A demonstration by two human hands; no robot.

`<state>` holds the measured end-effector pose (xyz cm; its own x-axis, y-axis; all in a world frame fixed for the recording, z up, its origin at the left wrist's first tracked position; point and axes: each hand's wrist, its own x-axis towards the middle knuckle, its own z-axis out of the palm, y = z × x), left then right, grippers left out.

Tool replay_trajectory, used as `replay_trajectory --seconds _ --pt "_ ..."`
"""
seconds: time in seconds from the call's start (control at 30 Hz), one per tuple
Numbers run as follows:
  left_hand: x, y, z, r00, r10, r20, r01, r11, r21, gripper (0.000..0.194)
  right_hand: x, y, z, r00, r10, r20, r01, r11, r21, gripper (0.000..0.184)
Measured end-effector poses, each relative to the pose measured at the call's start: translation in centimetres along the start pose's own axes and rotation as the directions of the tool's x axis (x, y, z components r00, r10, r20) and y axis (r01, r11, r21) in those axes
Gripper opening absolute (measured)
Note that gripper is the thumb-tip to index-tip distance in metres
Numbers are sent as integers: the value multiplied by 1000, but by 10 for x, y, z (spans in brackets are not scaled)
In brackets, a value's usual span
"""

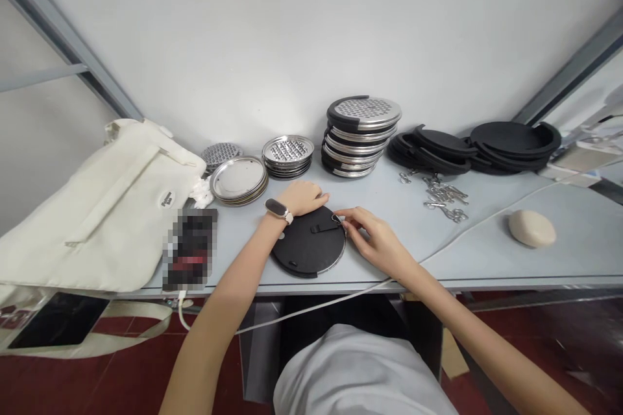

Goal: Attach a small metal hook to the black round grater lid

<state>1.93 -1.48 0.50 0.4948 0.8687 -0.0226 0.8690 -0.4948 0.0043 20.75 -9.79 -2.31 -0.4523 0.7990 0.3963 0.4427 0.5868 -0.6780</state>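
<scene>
A round black grater base [306, 249] lies flat near the table's front edge, a thin silver rim showing at its right side. A small black tab with a slot [325, 228] sits on its upper face. My left hand [302, 198], wearing a watch at the wrist, is closed over the base's far left edge; some of its fingers are hidden. At the right edge of the base, my right hand [368, 233] pinches a small metal wire loop [335, 218] between thumb and fingertips.
Behind stand stacked graters [363, 142], metal grater plates [288, 150] and plain metal discs [238, 178]. Black bases [511, 142] and loose metal clasps [442, 194] lie right, near a cream rounded object [532, 228]. A white cable [448, 245] crosses the table; a bag [97, 207] and phone [191, 249] lie left.
</scene>
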Motion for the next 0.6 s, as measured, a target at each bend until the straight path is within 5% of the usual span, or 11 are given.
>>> replay_trajectory --seconds 0.6 --pt "0 0 1 1000 12 1 -12 1000 23 57 0 -1 -1 999 35 39 -35 999 4 28"
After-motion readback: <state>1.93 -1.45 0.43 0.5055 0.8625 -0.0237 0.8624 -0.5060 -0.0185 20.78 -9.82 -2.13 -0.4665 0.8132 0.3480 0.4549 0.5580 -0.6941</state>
